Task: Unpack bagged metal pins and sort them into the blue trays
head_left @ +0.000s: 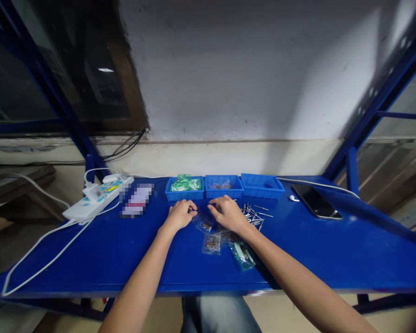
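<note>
My left hand [182, 214] is over the middle of the blue tabletop, its thumb and fingers pinched together; what they hold, if anything, is too small to make out. Facing it, my right hand [229, 214] has bent fingers, with a gap between thumb and forefinger and nothing visible in it. Below and between the hands lies a clear plastic bag [205, 225] with small brass-coloured pieces. Closer to me is another clear bag [212, 243] of brass-coloured pins. A green-tinted bag [242, 255] with white pieces lies under my right forearm. Thin metal rods [252, 215] are heaped beside my right wrist.
Behind the hands stand a blue bin [185, 196] of green-and-clear packets, a blue bin [225, 194] of clear packets, and a third blue bin [262, 191]. To the right lie a white earbud [293, 198] and a phone [315, 202]. A power strip [90, 203] with cables sits left.
</note>
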`<state>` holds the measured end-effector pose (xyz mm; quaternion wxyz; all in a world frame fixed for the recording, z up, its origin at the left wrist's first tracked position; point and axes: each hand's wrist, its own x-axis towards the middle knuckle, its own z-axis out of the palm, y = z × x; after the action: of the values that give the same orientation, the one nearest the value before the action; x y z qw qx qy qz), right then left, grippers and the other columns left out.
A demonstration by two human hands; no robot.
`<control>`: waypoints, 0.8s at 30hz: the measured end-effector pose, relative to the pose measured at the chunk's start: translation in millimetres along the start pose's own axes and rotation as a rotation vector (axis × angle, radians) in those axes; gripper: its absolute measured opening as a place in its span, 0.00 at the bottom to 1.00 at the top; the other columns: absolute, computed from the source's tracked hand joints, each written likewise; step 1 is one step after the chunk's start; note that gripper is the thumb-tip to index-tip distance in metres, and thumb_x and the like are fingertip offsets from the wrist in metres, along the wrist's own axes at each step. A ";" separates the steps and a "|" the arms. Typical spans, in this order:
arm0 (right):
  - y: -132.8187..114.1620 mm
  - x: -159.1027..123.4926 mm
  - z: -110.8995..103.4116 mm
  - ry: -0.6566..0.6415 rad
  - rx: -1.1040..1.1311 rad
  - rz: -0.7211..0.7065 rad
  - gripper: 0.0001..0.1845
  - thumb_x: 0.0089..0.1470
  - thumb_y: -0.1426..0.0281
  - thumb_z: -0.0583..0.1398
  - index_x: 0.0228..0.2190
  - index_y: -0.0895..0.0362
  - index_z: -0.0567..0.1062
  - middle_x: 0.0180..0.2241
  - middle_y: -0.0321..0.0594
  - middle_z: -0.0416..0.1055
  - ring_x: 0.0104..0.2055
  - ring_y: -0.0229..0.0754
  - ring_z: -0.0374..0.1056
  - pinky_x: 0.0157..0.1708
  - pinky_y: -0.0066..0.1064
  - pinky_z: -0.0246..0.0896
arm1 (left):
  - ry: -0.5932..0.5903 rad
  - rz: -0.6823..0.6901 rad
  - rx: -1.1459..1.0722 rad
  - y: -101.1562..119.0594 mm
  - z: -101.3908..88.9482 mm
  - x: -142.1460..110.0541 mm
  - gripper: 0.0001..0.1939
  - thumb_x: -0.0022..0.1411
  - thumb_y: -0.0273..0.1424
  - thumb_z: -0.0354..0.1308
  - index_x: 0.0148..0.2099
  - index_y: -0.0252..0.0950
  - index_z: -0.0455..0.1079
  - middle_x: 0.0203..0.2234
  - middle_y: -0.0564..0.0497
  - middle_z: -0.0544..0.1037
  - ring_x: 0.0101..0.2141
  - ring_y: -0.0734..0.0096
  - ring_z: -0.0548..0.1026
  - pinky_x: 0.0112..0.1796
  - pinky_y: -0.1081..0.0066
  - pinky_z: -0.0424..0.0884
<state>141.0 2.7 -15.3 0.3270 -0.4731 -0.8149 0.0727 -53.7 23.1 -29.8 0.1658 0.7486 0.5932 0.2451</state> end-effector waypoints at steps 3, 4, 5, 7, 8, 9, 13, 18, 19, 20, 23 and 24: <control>-0.9 -0.2 0.7 -0.027 -0.005 -0.005 0.13 0.57 0.65 0.54 0.37 0.56 0.76 0.26 0.41 0.73 0.33 0.43 0.64 0.38 0.33 0.54 | -0.011 0.039 -0.064 -3.7 1.2 1.5 0.04 0.50 0.25 0.58 0.29 0.38 0.72 0.26 0.50 0.71 0.32 0.66 0.70 0.35 0.69 0.65; -1.2 -0.3 0.5 -0.033 -0.004 -0.007 0.13 0.56 0.65 0.54 0.37 0.57 0.76 0.26 0.41 0.73 0.33 0.43 0.64 0.38 0.33 0.54 | -0.016 0.055 -0.084 -3.7 1.6 1.7 0.05 0.50 0.24 0.57 0.31 0.38 0.71 0.26 0.51 0.71 0.31 0.67 0.70 0.34 0.70 0.65; -1.5 -0.3 0.2 -0.038 -0.002 -0.006 0.13 0.56 0.65 0.54 0.37 0.57 0.76 0.26 0.41 0.73 0.33 0.43 0.64 0.38 0.33 0.55 | -0.018 0.068 -0.115 -2.9 1.9 1.7 0.07 0.51 0.24 0.56 0.34 0.38 0.71 0.27 0.52 0.70 0.30 0.69 0.70 0.33 0.71 0.65; -2.1 -0.5 -0.1 -0.042 0.024 0.006 0.14 0.56 0.65 0.54 0.39 0.57 0.76 0.25 0.40 0.72 0.33 0.43 0.64 0.38 0.34 0.55 | -0.004 0.083 -0.241 1.9 1.7 1.4 0.12 0.52 0.23 0.54 0.40 0.38 0.69 0.29 0.52 0.70 0.30 0.72 0.70 0.33 0.72 0.66; -2.5 -0.6 0.1 -0.044 0.052 0.017 0.14 0.56 0.65 0.55 0.40 0.57 0.75 0.24 0.39 0.72 0.32 0.42 0.64 0.38 0.34 0.55 | 0.008 0.086 -0.341 5.6 1.0 1.1 0.14 0.52 0.24 0.54 0.42 0.38 0.68 0.31 0.52 0.70 0.31 0.73 0.70 0.34 0.72 0.67; -3.0 -0.6 0.7 -0.051 0.101 0.031 0.15 0.55 0.64 0.55 0.41 0.56 0.74 0.23 0.38 0.72 0.30 0.41 0.64 0.37 0.33 0.55 | 0.020 0.088 -0.461 9.9 -0.3 0.5 0.16 0.52 0.25 0.55 0.44 0.38 0.67 0.34 0.51 0.70 0.31 0.73 0.70 0.34 0.72 0.67; -5.4 0.5 5.1 -0.013 0.398 0.107 0.13 0.53 0.62 0.56 0.34 0.56 0.75 0.24 0.35 0.70 0.26 0.37 0.63 0.29 0.28 0.55 | 0.016 0.081 -0.859 25.5 -8.6 -2.4 0.19 0.48 0.30 0.62 0.45 0.37 0.68 0.41 0.48 0.70 0.35 0.72 0.71 0.38 0.70 0.67; -1.5 4.6 4.3 0.137 0.570 0.200 0.12 0.50 0.63 0.56 0.23 0.57 0.71 0.23 0.34 0.65 0.24 0.35 0.59 0.25 0.26 0.53 | -0.040 0.024 -0.881 24.7 -15.4 -2.1 0.14 0.51 0.35 0.61 0.39 0.34 0.72 0.29 0.51 0.73 0.31 0.72 0.69 0.34 0.72 0.63; 0.7 5.5 3.0 0.142 0.609 0.229 0.12 0.50 0.62 0.56 0.22 0.57 0.70 0.21 0.33 0.64 0.23 0.35 0.58 0.24 0.26 0.52 | -0.044 0.010 -0.859 22.3 -15.9 -1.6 0.14 0.52 0.36 0.60 0.40 0.34 0.72 0.28 0.51 0.72 0.29 0.73 0.68 0.32 0.73 0.62; 3.1 6.3 1.8 0.147 0.647 0.259 0.13 0.50 0.61 0.56 0.22 0.57 0.69 0.19 0.32 0.62 0.21 0.34 0.56 0.23 0.26 0.51 | -0.045 -0.009 -0.836 19.9 -16.1 -1.1 0.14 0.53 0.36 0.59 0.40 0.34 0.72 0.28 0.52 0.72 0.28 0.74 0.67 0.31 0.74 0.61; 8.8 7.4 0.3 0.184 0.675 0.311 0.14 0.50 0.60 0.56 0.23 0.57 0.68 0.17 0.30 0.59 0.19 0.33 0.53 0.21 0.25 0.48 | -0.080 -0.078 -0.768 15.9 -15.9 -1.3 0.14 0.54 0.37 0.58 0.40 0.35 0.73 0.28 0.52 0.72 0.26 0.76 0.65 0.28 0.75 0.58; 9.6 7.1 0.8 0.200 0.646 0.307 0.13 0.50 0.60 0.55 0.24 0.58 0.68 0.17 0.30 0.59 0.19 0.33 0.53 0.20 0.25 0.48 | -0.110 -0.103 -0.757 16.3 -15.5 -1.9 0.14 0.54 0.39 0.58 0.39 0.35 0.74 0.28 0.52 0.72 0.26 0.77 0.64 0.28 0.75 0.57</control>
<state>145.1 13.9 -16.8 0.5229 -0.4668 -0.6335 0.3276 -49.6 16.7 -8.6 0.4741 0.6158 0.4878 0.3975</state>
